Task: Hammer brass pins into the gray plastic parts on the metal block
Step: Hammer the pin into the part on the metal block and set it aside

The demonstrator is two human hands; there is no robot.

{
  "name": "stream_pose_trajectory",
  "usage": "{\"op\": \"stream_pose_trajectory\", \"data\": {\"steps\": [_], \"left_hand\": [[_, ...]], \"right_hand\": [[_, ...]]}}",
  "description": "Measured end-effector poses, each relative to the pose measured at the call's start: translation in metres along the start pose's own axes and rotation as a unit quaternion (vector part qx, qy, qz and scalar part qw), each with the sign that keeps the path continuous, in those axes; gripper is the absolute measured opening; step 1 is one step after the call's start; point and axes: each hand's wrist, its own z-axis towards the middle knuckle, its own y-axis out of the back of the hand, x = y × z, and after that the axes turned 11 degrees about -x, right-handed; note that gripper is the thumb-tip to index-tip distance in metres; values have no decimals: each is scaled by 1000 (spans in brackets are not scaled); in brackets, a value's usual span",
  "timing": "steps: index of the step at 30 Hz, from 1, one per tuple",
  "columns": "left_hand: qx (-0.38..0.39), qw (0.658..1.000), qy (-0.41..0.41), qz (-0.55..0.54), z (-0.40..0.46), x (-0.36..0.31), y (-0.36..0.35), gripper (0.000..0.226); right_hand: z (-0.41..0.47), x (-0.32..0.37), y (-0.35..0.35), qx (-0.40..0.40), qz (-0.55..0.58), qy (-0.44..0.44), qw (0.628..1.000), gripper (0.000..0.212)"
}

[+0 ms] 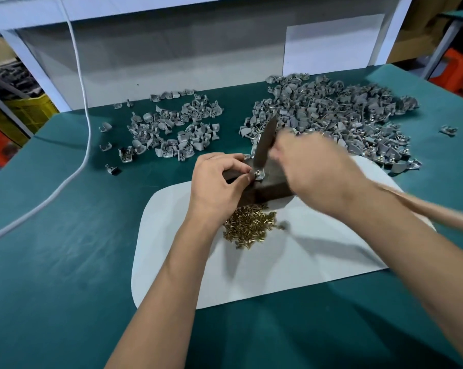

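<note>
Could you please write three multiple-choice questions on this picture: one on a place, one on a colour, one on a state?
1. Where do the brass pins lie?
A. on the white mat
B. on the bare green cloth
C. in a yellow crate

2. What colour is the cable?
A. black
B. white
C. red

3. What does the left hand do?
A. lies flat
B. hangs idle
C. pinches a part on the metal block

Answers: 1 A, the pile is on the mat, nearer than the block; 2 B, it is white; 3 C, the fingers close on the part.
</note>
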Motion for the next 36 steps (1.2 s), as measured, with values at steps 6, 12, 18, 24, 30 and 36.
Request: {"op": "stream_pose_trajectory", "data": {"steps": [6,12,18,24,30,36], "left_hand": [[2,1000,5,8,0,0,0,11],[1,1000,12,2,-2,-2,0,15],[-6,1000,13,-2,0,1,-1,11],[-4,1000,11,-1,-2,1,-2,12],[-3,1000,16,5,-2,-1,-1,10],[-6,1000,18,1,0,2,-2,12]], "right_hand": [[13,-6,10,-6,-72,-2,997,22],[6,-1,1,79,-85,-7,993,22],[6,3,2,-14,-45,13,999,20],[14,-4,6,1,-100,24,995,20],[9,0,1,78,-100,4,992,21],[8,-1,-2,-22,-78,29,996,20]]}}
